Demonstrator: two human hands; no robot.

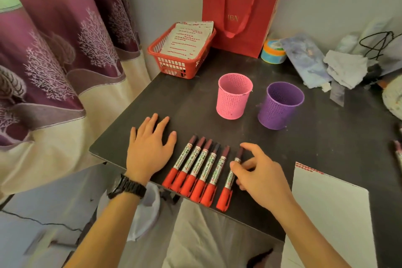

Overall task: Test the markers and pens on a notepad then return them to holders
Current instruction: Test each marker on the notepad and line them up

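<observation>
Left hand [150, 150] lies flat, fingers spread, on the dark worktop [304, 148] beside five red-capped markers [194, 169]; right hand [258, 174] pinches the sixth red-capped marker [229, 180] with thumb and curled fingers.

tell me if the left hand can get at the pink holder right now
Probably yes: the left hand lies flat and holds nothing, and only bare table lies between it and the pink holder.
</observation>
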